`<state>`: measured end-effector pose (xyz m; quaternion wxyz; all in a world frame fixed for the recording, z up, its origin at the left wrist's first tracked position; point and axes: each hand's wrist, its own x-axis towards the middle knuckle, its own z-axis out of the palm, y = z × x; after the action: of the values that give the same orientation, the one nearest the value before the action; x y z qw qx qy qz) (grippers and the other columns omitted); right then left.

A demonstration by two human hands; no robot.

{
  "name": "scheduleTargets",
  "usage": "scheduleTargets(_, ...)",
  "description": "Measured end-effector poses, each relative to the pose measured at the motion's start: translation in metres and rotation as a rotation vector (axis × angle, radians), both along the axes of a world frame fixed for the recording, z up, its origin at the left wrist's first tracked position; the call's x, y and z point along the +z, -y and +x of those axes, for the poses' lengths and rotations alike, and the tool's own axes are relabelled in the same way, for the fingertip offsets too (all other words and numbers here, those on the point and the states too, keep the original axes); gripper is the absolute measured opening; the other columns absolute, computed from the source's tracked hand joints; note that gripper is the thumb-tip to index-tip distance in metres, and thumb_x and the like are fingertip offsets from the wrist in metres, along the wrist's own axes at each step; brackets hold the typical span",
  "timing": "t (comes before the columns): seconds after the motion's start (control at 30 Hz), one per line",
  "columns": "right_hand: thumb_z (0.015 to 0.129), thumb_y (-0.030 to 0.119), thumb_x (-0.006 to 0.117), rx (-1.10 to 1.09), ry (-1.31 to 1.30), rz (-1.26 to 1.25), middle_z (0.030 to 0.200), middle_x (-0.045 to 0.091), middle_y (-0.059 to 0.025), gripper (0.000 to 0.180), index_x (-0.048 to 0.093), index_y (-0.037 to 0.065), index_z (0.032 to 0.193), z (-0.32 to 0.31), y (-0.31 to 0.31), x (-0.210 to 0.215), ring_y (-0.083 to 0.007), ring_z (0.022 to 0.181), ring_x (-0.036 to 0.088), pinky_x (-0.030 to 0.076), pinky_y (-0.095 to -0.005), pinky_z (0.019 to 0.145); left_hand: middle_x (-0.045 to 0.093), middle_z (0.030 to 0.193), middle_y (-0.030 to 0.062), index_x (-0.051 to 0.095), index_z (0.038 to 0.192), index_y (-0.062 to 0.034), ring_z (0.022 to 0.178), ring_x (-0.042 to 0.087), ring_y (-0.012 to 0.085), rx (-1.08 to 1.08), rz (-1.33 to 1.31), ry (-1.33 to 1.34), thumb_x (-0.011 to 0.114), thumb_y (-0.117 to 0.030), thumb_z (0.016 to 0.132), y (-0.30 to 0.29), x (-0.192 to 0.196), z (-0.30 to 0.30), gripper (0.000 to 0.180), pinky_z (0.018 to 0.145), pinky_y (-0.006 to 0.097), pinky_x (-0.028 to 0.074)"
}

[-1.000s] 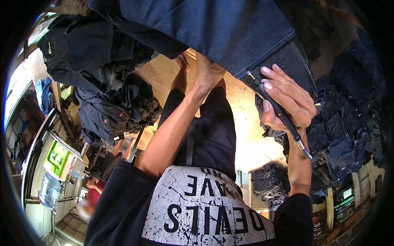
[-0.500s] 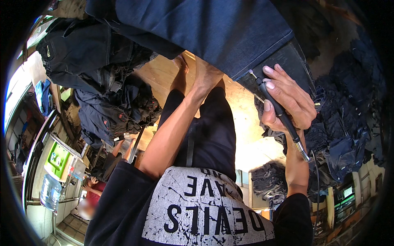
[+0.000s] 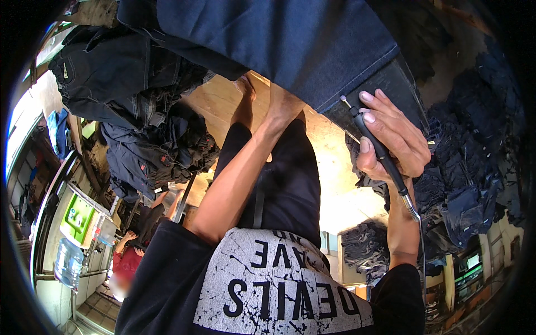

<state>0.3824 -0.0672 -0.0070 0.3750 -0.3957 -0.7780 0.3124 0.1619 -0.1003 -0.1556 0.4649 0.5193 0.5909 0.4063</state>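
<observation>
A slim black rotary tool, pen-shaped with a metal shank and small pale tip, lies in my right hand. My fingers wrap its barrel, and its tip is right beside the stitched hem of a dark blue denim garment. That cloth is spread over a dark flat board, whose end sticks out past the hem. My left hand reaches beneath the denim's near edge; its fingers are hidden there.
Piles of dark garments lie at left and right. A cable hangs from the tool past my right forearm. At lower left are another person, a green basin and a clear water bottle.
The tool's tip has shifted very slightly to the right along the hem. My left hand stays under the cloth. The other person at lower left has moved their arms.
</observation>
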Motion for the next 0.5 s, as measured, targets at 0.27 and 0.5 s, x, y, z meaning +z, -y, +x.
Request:
scheduleTargets(0.27, 0.088, 0.01, 0.074, -0.031, 0.027, 0.001, 0.103, 0.08, -0.0211, 0.03, 0.079, -0.001, 0.115, 0.0021, -0.0013, 0.0009, -0.0399, 0.109, 0.079, 0.062, -0.0559, 0.102, 0.054, 0.15, 0.0151, 0.04, 0.155, -0.0023, 0.136, 0.058, 0.0256, 0.005, -0.01, -0.002, 0.087, -0.005, 0.089, -0.0028, 0.0035, 0.0029, 0.081, 0.112, 0.036, 0.049)
scheduleTargets(0.5, 0.091, 0.013, 0.069, -0.044, 0.047, 0.001, 0.109, 0.08, -0.0259, 0.031, 0.078, -0.003, 0.116, 0.007, 0.0046, 0.0075, -0.0418, 0.112, 0.078, 0.061, -0.0597, 0.101, 0.055, 0.149, 0.0153, 0.042, 0.154, -0.0024, 0.135, 0.059, 0.0255, 0.004, -0.026, -0.002, 0.086, -0.006, 0.09, 0.0014, 0.0091, 0.0063, 0.078, 0.112, 0.037, 0.05)
